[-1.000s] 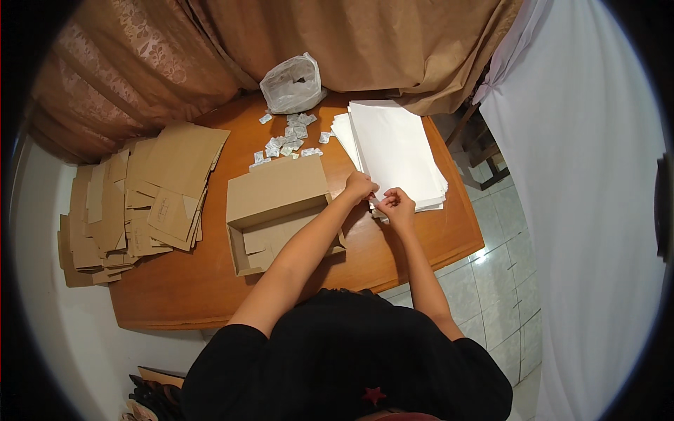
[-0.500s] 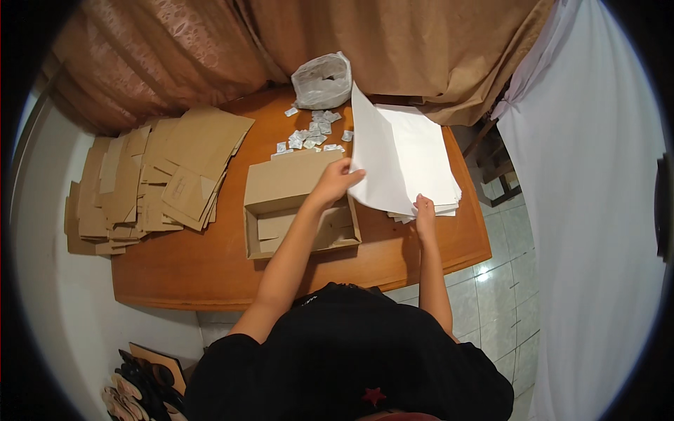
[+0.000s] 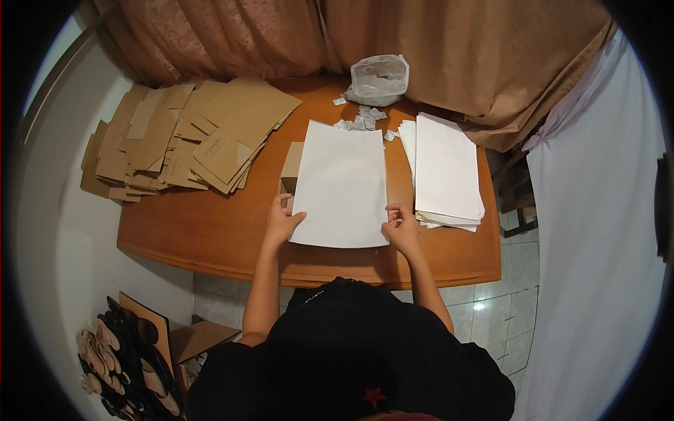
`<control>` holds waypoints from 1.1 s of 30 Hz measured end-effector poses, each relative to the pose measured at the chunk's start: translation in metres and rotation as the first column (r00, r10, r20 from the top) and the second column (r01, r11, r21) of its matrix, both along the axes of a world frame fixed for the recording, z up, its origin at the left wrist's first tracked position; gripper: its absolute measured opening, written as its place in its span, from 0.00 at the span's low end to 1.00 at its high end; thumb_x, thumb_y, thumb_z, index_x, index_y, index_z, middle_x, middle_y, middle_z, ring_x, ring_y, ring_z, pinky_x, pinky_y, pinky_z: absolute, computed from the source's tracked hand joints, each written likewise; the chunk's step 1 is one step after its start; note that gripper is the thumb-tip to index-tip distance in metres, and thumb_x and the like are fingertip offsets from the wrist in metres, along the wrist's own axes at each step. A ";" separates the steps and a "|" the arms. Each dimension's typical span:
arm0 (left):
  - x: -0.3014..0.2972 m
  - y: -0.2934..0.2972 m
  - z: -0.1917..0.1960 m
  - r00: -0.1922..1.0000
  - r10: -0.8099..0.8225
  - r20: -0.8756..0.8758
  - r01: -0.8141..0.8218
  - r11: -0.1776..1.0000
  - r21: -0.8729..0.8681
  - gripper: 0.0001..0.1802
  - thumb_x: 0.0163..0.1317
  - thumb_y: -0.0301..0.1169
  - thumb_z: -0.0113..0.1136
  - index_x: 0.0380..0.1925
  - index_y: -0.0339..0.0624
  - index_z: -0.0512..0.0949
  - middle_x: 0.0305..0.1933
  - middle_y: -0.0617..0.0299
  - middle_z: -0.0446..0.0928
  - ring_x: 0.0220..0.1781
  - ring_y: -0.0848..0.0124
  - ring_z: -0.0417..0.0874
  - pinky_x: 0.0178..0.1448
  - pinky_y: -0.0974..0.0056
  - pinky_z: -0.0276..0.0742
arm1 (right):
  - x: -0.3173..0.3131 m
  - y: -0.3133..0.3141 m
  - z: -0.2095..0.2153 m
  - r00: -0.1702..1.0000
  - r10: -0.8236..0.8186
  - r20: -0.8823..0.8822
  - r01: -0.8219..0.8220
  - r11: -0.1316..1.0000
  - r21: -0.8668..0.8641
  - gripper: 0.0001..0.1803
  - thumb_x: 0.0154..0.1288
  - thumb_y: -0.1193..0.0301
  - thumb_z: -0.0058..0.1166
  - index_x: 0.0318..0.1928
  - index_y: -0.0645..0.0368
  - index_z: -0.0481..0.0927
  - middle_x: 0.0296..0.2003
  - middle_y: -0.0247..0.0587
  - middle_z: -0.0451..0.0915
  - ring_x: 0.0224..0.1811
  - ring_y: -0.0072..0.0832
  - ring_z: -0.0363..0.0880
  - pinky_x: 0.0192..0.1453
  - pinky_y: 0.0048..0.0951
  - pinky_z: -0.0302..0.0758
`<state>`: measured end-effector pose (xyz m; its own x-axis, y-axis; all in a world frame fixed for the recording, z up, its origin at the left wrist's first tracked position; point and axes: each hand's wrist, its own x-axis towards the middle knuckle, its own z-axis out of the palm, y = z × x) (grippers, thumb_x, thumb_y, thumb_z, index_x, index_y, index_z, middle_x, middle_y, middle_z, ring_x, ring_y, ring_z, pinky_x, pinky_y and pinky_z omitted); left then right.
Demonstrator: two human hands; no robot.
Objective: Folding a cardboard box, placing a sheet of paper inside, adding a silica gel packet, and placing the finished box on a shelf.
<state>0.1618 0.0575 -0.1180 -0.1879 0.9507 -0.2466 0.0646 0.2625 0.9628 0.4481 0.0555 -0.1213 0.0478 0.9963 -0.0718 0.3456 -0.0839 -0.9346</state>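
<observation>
A large white sheet of paper (image 3: 340,186) is held out flat in front of me, above the cardboard box (image 3: 290,165). It hides most of the box; only a strip of its left side shows. My left hand (image 3: 283,220) pinches the sheet's lower left edge, and my right hand (image 3: 400,227) grips its lower right edge. To the right lies a stack of white paper sheets (image 3: 449,172), its edges uneven. Beyond the sheet, several small white packets (image 3: 365,118) are scattered before an open clear plastic bag (image 3: 379,81).
Flattened brown cardboard pieces (image 3: 232,133) lie piled on the left of the wooden table (image 3: 196,231). A brown curtain (image 3: 463,56) hangs along the table's far side. White cloth (image 3: 597,245) hangs at the right. Shoes (image 3: 119,358) stand on the floor at lower left.
Both hands have carried the sheet left, from the stack to over the box. My right hand has moved from the stack's near edge to the sheet's right edge. The view has shifted.
</observation>
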 end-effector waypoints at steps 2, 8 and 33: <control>0.001 -0.009 0.007 0.987 -0.033 -0.160 0.034 0.999 0.005 0.32 0.47 0.19 0.62 0.53 0.35 0.60 0.29 0.54 0.77 0.29 0.72 0.78 0.30 0.70 0.74 | -0.003 -0.006 0.006 0.998 0.036 0.047 -0.039 0.998 0.058 0.20 0.43 0.79 0.50 0.42 0.62 0.72 0.24 0.38 0.72 0.19 0.22 0.70 0.25 0.24 0.69; 0.001 -0.024 0.003 0.965 -0.025 -0.262 0.044 0.997 0.065 0.31 0.44 0.20 0.63 0.52 0.37 0.63 0.30 0.57 0.75 0.30 0.72 0.77 0.32 0.69 0.73 | -0.005 -0.009 0.020 0.927 0.021 0.376 -0.058 0.994 0.088 0.20 0.47 0.71 0.55 0.44 0.62 0.72 0.32 0.49 0.73 0.35 0.38 0.74 0.42 0.34 0.71; 0.054 0.001 0.016 0.277 -0.632 -0.724 0.770 0.597 -0.226 0.34 0.55 0.62 0.45 0.55 0.53 0.70 0.66 0.49 0.56 0.68 0.49 0.52 0.65 0.39 0.49 | -0.059 0.091 0.008 0.470 0.318 0.823 -0.576 0.817 0.013 0.31 0.58 0.52 0.48 0.61 0.45 0.63 0.64 0.39 0.56 0.68 0.40 0.50 0.66 0.62 0.42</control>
<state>0.2160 0.0588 -0.1021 0.5384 0.8079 -0.2395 0.7733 -0.3607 0.5215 0.3896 0.1467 -0.1133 -0.5034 0.8640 0.0111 0.8359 0.4902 -0.2468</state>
